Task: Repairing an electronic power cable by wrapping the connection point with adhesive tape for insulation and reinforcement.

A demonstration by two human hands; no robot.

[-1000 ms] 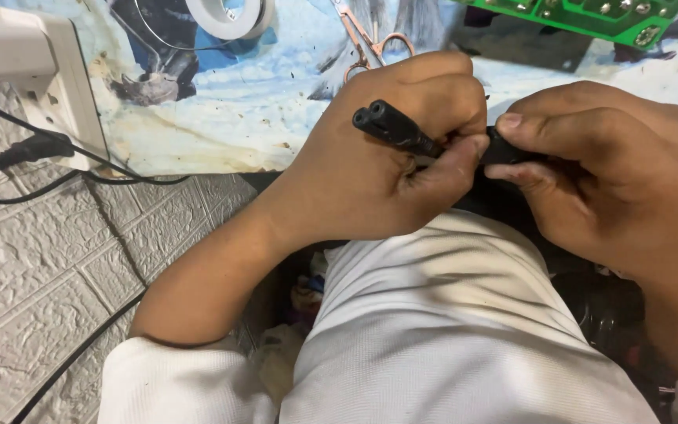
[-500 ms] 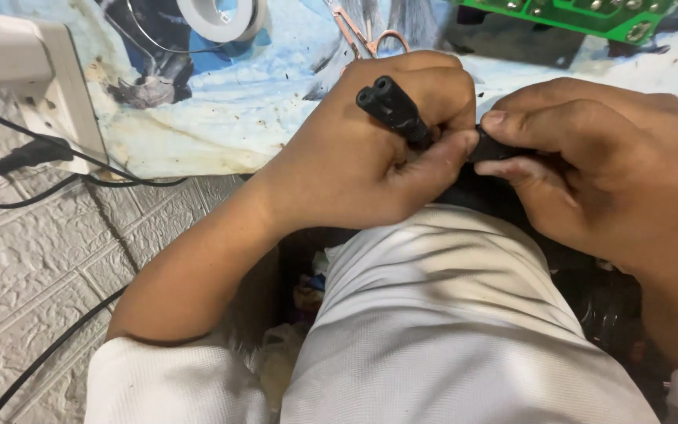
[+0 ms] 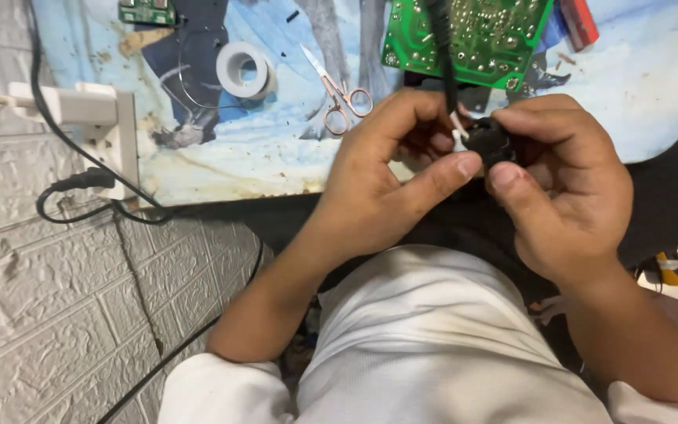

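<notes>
— Where are we with the plug, nearest things first?

— Closest to me is the lap in the white shirt (image 3: 449, 345). Just above it, my left hand (image 3: 390, 188) and right hand (image 3: 566, 188) meet around a small black plug (image 3: 490, 141). The left hand is curled, its thumb tip pressed against the plug's near side and its fingers behind; the right hand is closed over the plug's other side, thumb and forefinger pinching it. A black cable (image 3: 442, 55) runs up from the plug, away from me.

— Done, or not?

— I judge it midway. The plug is gripped and being worked with the fingertips; a white bit shows at its left edge, too small for me to tell what. It isn't joined to anything I can see.

— And past the plug?

— Beyond it on the bench (image 3: 276, 157), a green circuit board (image 3: 480, 35) lies under the cable. Left of the plug, small scissors (image 3: 339, 94), then a roll of white tape (image 3: 243, 69). Far left of the plug, a white socket block (image 3: 88, 118) on the wall.

— Changed from a second ago?

— Then the plug stuck out above my left knuckles, its end showing. Now it's buried between both hands, and the view has lifted to show the board and tape fully.
</notes>
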